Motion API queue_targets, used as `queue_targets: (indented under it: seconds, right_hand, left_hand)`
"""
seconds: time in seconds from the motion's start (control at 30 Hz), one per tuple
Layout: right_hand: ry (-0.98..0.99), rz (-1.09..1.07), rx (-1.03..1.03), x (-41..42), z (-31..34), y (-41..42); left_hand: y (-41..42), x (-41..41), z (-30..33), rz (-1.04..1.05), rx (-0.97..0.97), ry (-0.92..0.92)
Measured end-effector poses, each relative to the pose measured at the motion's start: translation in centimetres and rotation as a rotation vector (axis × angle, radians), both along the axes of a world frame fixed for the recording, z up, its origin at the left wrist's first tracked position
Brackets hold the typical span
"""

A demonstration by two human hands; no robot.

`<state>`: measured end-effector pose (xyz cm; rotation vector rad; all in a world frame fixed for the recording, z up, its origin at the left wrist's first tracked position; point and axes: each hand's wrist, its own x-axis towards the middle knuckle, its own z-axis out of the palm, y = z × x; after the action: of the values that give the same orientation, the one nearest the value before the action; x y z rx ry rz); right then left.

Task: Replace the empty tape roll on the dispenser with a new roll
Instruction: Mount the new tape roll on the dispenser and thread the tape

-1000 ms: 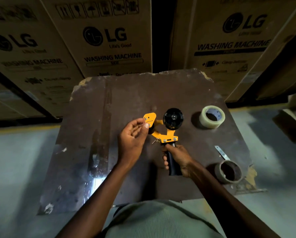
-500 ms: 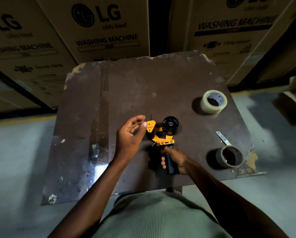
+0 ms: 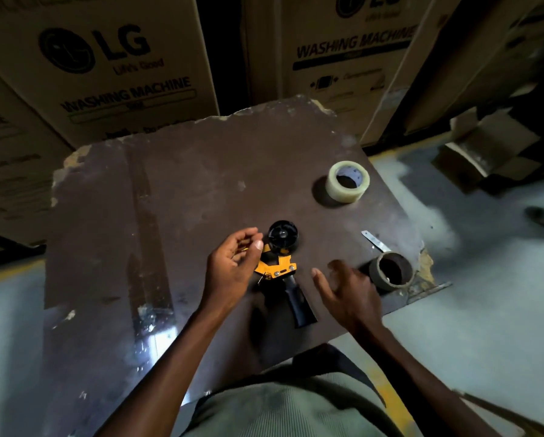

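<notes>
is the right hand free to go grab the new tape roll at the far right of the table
Probably yes. The right hand is open and holds nothing, beside the dispenser lying on the table. Between it and the new tape roll there is only bare tabletop; the metal strip and empty core lie off to the right.

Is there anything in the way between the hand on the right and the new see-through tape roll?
Nothing visible blocks it. The right hand is open above the table, and the clear tape roll sits farther back. The empty cardboard core and a metal strip lie off to the right of that path.
</notes>
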<state>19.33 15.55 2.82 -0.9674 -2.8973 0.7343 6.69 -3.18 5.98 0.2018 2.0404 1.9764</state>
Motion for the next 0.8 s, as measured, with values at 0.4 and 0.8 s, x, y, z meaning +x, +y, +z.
queue_targets:
  seconds: [0.4, 0.8]
  right_hand:
    - [0.343, -0.056, 0.083, -6.9, 3.9, 11.3]
    - [0.058, 0.279, 0.040, -18.5, -4.8, 23.8]
  left_hand:
    - [12.0, -3.6, 0.1, -0.241, -0.030, 0.054]
    - [24.3, -9.7, -8.3, -0.124, -0.302, -0.083]
